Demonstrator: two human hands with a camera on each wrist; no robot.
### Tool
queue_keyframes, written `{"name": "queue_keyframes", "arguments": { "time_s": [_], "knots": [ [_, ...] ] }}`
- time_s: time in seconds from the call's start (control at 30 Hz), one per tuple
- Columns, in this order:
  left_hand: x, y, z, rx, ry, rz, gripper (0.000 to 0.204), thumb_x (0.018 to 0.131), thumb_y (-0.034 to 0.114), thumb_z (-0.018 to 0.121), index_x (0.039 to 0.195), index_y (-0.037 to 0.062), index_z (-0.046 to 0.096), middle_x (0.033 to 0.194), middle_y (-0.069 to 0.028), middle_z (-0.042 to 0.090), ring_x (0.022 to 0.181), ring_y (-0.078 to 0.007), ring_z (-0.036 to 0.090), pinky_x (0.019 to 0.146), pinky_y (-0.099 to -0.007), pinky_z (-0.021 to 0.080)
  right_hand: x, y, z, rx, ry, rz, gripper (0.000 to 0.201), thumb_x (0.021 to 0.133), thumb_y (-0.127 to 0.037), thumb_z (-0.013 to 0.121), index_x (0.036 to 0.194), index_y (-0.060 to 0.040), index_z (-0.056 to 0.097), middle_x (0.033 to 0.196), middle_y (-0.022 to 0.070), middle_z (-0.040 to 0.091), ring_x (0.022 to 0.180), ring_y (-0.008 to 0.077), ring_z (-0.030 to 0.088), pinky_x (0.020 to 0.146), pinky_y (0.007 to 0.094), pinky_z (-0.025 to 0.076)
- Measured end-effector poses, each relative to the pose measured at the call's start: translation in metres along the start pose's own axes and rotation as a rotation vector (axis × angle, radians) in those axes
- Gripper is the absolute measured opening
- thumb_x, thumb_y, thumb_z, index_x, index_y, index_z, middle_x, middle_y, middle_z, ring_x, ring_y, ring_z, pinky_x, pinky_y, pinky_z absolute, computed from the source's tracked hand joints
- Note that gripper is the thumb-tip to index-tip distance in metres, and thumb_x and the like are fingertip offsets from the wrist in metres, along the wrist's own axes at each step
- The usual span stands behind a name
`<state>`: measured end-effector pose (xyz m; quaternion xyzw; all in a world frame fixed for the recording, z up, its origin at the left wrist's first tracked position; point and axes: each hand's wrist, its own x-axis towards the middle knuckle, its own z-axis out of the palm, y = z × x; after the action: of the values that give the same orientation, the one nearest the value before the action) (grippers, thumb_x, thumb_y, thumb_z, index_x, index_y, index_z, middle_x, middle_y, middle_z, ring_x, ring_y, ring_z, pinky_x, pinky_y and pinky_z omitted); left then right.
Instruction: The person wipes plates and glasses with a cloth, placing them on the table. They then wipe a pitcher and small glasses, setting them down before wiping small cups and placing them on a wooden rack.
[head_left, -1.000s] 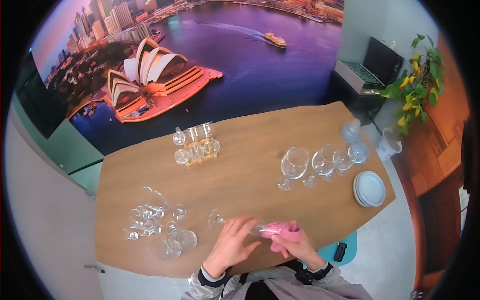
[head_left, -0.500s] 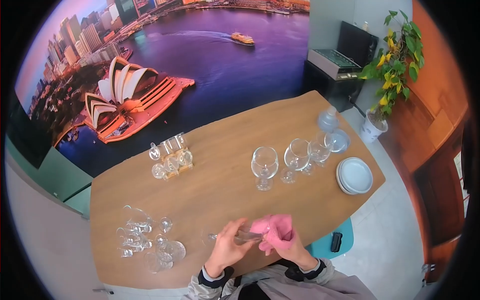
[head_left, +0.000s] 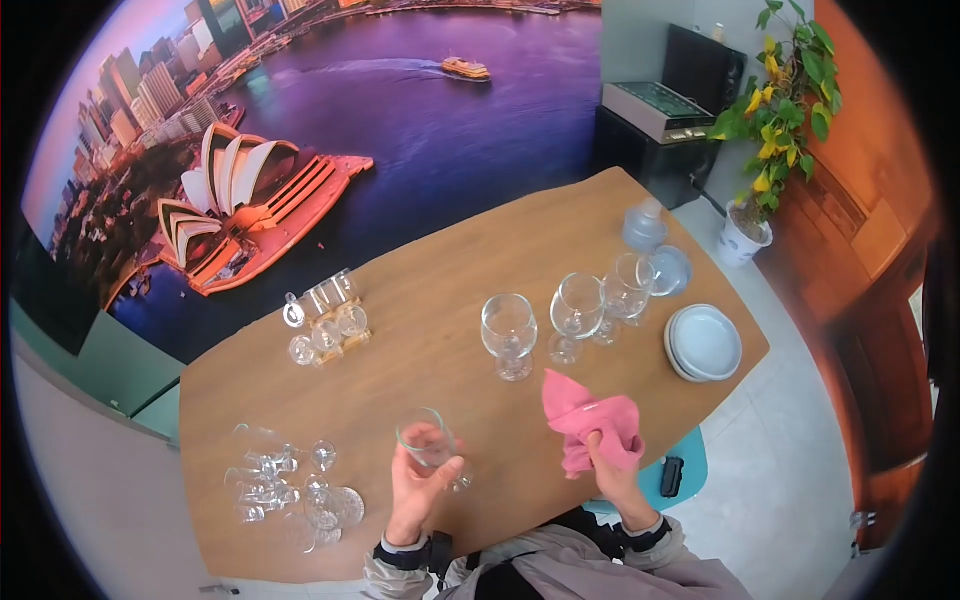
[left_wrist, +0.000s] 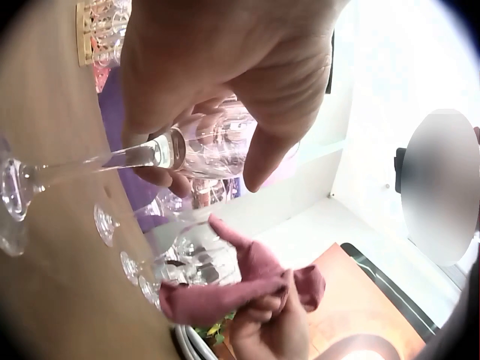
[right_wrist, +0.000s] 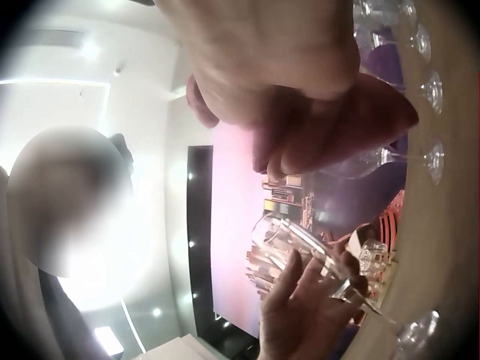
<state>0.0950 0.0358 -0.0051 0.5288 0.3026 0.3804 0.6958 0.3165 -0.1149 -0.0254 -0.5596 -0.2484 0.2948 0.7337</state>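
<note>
My left hand (head_left: 424, 492) grips a clear stemmed glass (head_left: 428, 436) by its bowl over the front of the table. The glass is tilted with its rim up; in the left wrist view its stem (left_wrist: 97, 162) runs down to the foot, close over the wood. To the right, apart from the glass, my right hand (head_left: 616, 478) pinches a bunched pink cloth (head_left: 598, 425), whose loose corner points up and left. In the right wrist view the cloth (right_wrist: 360, 127) hangs from the fingers, in front of part of the standing glasses.
Several large wine glasses (head_left: 510, 325) stand to the right, near a blue-tinted glass vessel (head_left: 645, 226) and stacked white plates (head_left: 708, 343). Assorted glassware (head_left: 265, 478) fills the front left. A wooden rack (head_left: 343, 347) with small glass cups sits at the back left. A teal stool (head_left: 688, 470) stands beyond the front edge.
The glass lay sideways with the cloth at its mouth; now the cloth is off it and moved right. My left hand has turned the glass rim up. The head view has swung right.
</note>
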Motion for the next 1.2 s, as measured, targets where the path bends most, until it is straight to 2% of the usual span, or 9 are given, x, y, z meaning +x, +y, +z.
{"name": "queue_keyframes", "arguments": {
  "time_s": [0.2,0.3,0.37,0.47,0.6,0.7,0.77,0.87,1.2],
  "knots": [
    [0.018,0.012,-0.013,0.148,0.153,0.08,0.054,0.081,0.002,0.078,0.127,0.004,0.049,0.12,-0.0065,0.055,0.116,-0.0176,0.052,0.091,-0.0308,0.048,-0.014,0.07,-0.027,-0.04,-0.064,0.091,0.012,0.09,0.002,0.064,0.101,0.0016,0.059,0.078,0.0018,0.064,0.066,0.0125,0.065,0.061,0.0273,0.054],
    [0.029,0.018,-0.015,0.192,0.148,0.147,0.055,0.081,0.001,0.079,0.127,0.0032,0.05,0.122,-0.0063,0.054,0.116,-0.018,0.052,0.092,-0.0313,0.048,-0.018,0.078,-0.022,-0.004,-0.118,0.078,0.022,0.085,0.006,0.066,0.107,0.0023,0.06,0.095,0.0066,0.064,0.081,0.0155,0.066,0.076,0.0292,0.055],
    [0.033,0.019,-0.016,0.227,0.139,0.213,0.055,0.081,0.0,0.078,0.128,0.0024,0.05,0.122,-0.0064,0.054,0.117,-0.0188,0.052,0.092,-0.0322,0.048,-0.017,0.085,-0.017,-0.462,-0.018,-0.356,0.034,0.083,0.007,0.068,0.115,0.0021,0.061,0.119,0.0104,0.056,0.106,0.0191,0.06,0.093,0.0319,0.049],
    [0.038,0.015,-0.02,0.196,0.164,0.186,0.056,0.08,-0.001,0.078,0.129,0.0016,0.051,0.121,-0.0064,0.055,0.118,-0.0194,0.052,0.093,-0.0331,0.05,-0.018,0.101,-0.021,-0.18,-0.034,-0.201,0.039,0.083,0.008,0.067,0.121,0.0004,0.061,0.134,0.009,0.045,0.122,0.0217,0.049,0.102,0.0335,0.043],
    [0.036,0.01,-0.02,0.174,0.157,0.159,0.057,0.08,-0.002,0.078,0.13,0.001,0.051,0.122,-0.0073,0.055,0.118,-0.0196,0.053,0.094,-0.0341,0.051,-0.019,0.099,-0.022,-0.386,-0.072,-0.252,0.03,0.091,0.004,0.059,0.12,-0.0003,0.06,0.132,0.0075,0.048,0.121,0.0218,0.051,0.101,0.0336,0.043],
    [0.035,0.008,-0.018,0.156,0.157,0.149,0.057,0.08,-0.002,0.078,0.13,0.0007,0.051,0.124,-0.009,0.055,0.118,-0.0198,0.054,0.094,-0.035,0.052,-0.017,0.117,-0.026,0.015,-0.058,-0.067,0.025,0.097,-0.001,0.052,0.121,-0.0005,0.06,0.133,0.0069,0.048,0.122,0.0209,0.051,0.102,0.033,0.042],
    [0.034,0.005,-0.019,0.135,0.123,0.149,0.057,0.08,-0.004,0.077,0.131,0.0002,0.05,0.126,-0.0102,0.055,0.119,-0.0205,0.054,0.094,-0.035,0.053,-0.017,0.135,-0.033,0.189,0.124,0.044,0.048,0.071,0.011,0.07,0.118,0.005,0.059,0.131,0.0102,0.05,0.101,0.0171,0.061,0.07,0.0274,0.055],
    [0.03,0.006,-0.019,0.169,0.128,0.149,0.059,0.08,-0.007,0.075,0.133,-0.0004,0.049,0.127,-0.0095,0.054,0.12,-0.0211,0.054,0.094,-0.034,0.054,-0.015,0.146,-0.043,-0.232,0.051,-0.119,0.045,0.073,0.011,0.067,0.116,0.0035,0.058,0.129,0.0084,0.049,0.089,0.0147,0.063,0.056,0.0235,0.053],
    [0.027,0.0,-0.023,0.079,0.163,0.131,0.062,0.078,-0.005,0.079,0.132,0.0015,0.051,0.124,-0.0068,0.057,0.118,-0.018,0.055,0.094,-0.0331,0.052,-0.013,0.107,-0.024,-0.381,-0.106,-0.283,0.039,0.077,0.007,0.061,0.115,0.0036,0.058,0.123,0.0085,0.047,0.08,0.0137,0.061,0.054,0.0224,0.051]
  ]
}}
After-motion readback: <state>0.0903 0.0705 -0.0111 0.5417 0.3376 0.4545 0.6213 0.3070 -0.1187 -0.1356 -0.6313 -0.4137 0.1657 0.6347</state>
